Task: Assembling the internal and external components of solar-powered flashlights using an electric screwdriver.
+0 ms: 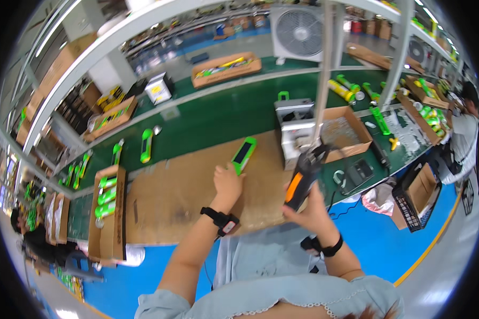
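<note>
My left hand (pixel 228 183) is closed round the near end of a green work light (pixel 244 154) with a dark panel on its upper face. The light lies on the brown cardboard sheet (pixel 170 196), pointing away from me. In my right hand (pixel 314 210) is a black-and-orange electric screwdriver (pixel 300 186), held above the right edge of the cardboard. Its far end is blurred, and its tip cannot be made out. The fingers behind its body are partly hidden, while the thumb shows at its lower end.
A cardboard box (pixel 120 223) with several green lights stands left. A white-grey fixture (pixel 294 130) and an open carton (pixel 351 127) of small clear parts stand right. A metal post (pixel 324 69) rises behind the screwdriver. A green light (pixel 146 145) lies on the green bench.
</note>
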Action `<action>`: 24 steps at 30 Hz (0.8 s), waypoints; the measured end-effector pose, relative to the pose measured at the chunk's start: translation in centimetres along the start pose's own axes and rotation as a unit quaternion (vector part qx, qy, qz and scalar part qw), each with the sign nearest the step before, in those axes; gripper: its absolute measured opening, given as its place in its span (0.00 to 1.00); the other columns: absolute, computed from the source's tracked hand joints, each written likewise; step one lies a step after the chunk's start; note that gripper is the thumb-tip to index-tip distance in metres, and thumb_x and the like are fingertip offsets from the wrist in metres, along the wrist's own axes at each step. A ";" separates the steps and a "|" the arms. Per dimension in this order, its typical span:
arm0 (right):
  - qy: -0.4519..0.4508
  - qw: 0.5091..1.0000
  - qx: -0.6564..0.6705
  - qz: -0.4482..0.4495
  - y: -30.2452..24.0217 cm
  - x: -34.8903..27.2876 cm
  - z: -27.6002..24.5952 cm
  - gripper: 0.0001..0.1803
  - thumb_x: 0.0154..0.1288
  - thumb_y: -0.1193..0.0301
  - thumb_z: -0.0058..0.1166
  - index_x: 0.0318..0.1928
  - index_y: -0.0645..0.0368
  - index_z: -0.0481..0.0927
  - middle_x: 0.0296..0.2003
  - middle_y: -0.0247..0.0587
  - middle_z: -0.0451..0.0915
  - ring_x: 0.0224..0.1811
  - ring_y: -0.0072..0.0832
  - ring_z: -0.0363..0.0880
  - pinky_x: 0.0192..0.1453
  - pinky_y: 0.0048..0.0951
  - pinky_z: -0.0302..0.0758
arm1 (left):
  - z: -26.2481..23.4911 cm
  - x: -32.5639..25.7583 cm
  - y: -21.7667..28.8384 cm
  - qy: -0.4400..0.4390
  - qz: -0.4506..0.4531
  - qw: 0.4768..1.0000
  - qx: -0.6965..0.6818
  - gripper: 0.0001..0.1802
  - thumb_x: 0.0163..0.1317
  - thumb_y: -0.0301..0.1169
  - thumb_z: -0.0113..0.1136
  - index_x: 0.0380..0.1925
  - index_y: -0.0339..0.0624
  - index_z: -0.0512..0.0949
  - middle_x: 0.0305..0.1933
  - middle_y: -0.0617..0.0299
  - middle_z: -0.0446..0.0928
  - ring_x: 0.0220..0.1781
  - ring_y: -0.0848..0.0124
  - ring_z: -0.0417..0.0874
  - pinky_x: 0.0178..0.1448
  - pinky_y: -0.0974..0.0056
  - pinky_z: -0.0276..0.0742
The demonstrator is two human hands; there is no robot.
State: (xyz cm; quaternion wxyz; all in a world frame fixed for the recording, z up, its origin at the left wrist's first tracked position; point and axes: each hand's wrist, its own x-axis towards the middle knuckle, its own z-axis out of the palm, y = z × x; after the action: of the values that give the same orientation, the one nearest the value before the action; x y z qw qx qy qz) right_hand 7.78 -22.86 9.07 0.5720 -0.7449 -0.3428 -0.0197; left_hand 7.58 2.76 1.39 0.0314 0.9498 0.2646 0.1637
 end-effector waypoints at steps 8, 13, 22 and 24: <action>0.006 0.993 -0.108 -0.051 1.2 -1.6 1.6 0.48 0.44 0.57 0.71 0.61 0.66 0.59 0.46 0.53 0.72 0.48 0.46 0.74 0.52 0.35 0.72 | 8.7 18.6 1.5 0.048 -0.093 0.993 0.057 0.35 0.48 0.60 0.62 0.40 0.40 0.68 0.43 0.51 0.71 0.42 0.60 0.75 0.41 0.62 0.76; 0.075 0.996 -0.045 0.033 7.6 -4.2 2.9 0.38 0.45 0.58 0.70 0.53 0.63 0.67 0.41 0.46 0.76 0.39 0.39 0.78 0.43 0.33 0.75 | 6.4 18.6 5.3 0.185 -0.051 0.981 0.027 0.47 0.49 0.63 0.59 0.55 0.33 0.65 0.44 0.48 0.71 0.45 0.57 0.73 0.47 0.51 0.68; 0.162 0.934 -0.286 -0.143 10.6 -4.5 4.2 0.08 0.42 0.76 0.55 0.28 0.54 0.76 0.25 0.38 0.77 0.25 0.34 0.76 0.29 0.33 0.73 | -17.1 5.1 3.3 0.185 0.262 0.705 -0.633 0.02 0.56 0.18 0.54 0.29 0.36 0.74 0.30 0.58 0.74 0.35 0.67 0.74 0.41 0.65 0.69; 0.164 0.921 -0.315 -0.162 10.7 -4.3 4.2 0.07 0.42 0.77 0.54 0.27 0.54 0.76 0.25 0.38 0.78 0.25 0.35 0.76 0.29 0.32 0.73 | -19.6 1.5 1.0 0.332 0.288 0.653 -0.617 0.07 0.48 0.15 0.55 0.27 0.38 0.75 0.33 0.52 0.75 0.34 0.63 0.73 0.39 0.60 0.70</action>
State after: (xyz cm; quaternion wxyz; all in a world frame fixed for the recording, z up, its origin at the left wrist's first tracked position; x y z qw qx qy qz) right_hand 8.69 -22.54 -3.16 0.3454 -0.8071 -0.3364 -0.3408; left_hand 2.87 2.19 20.51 0.4717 0.6222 -0.1912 0.5949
